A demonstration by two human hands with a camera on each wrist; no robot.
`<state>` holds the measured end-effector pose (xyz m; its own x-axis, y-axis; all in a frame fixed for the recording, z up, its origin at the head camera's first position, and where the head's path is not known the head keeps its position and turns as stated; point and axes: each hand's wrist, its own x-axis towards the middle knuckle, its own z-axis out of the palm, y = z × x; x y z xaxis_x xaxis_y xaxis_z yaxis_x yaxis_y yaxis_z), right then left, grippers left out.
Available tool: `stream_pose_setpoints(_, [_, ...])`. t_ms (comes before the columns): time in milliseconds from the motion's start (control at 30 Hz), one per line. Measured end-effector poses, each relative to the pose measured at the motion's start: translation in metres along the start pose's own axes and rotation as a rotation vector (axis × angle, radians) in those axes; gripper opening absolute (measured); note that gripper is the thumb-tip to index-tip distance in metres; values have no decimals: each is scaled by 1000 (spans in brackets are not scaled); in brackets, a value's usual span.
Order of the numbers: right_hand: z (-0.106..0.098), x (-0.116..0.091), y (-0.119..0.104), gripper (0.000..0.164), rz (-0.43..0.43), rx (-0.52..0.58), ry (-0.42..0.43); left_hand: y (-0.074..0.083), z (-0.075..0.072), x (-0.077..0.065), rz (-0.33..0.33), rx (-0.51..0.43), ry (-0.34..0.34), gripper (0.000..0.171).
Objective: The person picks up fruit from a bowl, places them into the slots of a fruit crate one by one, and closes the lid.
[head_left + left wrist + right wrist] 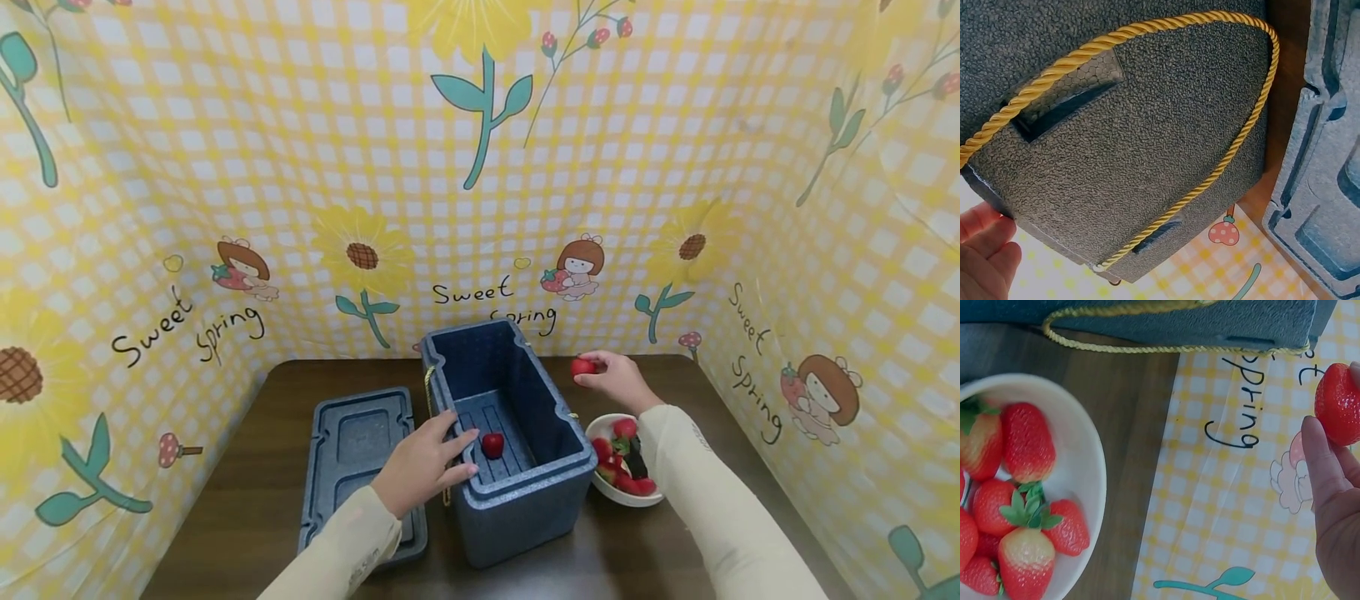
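Note:
My right hand (621,379) pinches a red strawberry (1339,404) between thumb and fingers, held up beyond the right side of a dark blue foam box (521,527). Straight fingers of my left hand (422,460) rest over the box's left rim; the left wrist view catches the hand (985,259) at the rim. Inside the lidless box, one red strawberry (492,445) lies on the ribbed floor. Right of the box, a white bowl (1079,425) holds several more strawberries (1027,440), some with green leaves, partly hidden by my right sleeve in the head view.
The box's blue lid (367,433) lies on the brown table (225,508) to the left. Gold rope handles (1166,24) hang along the box's sides. A yellow checked cloth (480,167) with printed flowers surrounds the table at the back and both sides.

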<state>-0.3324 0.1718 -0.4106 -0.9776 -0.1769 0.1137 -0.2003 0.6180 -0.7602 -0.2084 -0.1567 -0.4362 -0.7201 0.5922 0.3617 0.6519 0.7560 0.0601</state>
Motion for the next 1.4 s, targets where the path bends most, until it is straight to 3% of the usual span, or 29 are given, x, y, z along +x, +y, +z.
stream_pose_setpoints(133, [3, 4, -7, 41, 10, 24, -8, -1, 2, 1, 9, 8, 16, 56])
stream_pose_setpoints(433, [9, 12, -23, 40, -13, 43, -4, 2, -1, 3, -63, -89, -89, 51])
stream_pose_setpoints(633, [13, 19, -24, 41, 39, 121, -28, 3, -1, 6, -72, -72, -112, 50])
stream_pose_setpoints(767, [14, 22, -27, 42, 60, 135, -40, 4, -2, 6, -68, -66, -114, 50])
stream_pose_setpoints(1000, [19, 30, -39, 40, 1, 96, -63, 3, -3, 4, -83, -74, -108, 52])
stream_pose_setpoints(1167, [21, 34, -47, 41, -5, 93, -66, 3, -3, 4, -66, -63, -105, 51])
stream_pose_setpoints(1400, [26, 36, -60, 42, -23, 100, -94, 5, -1, 3, -94, -103, -108, 50])
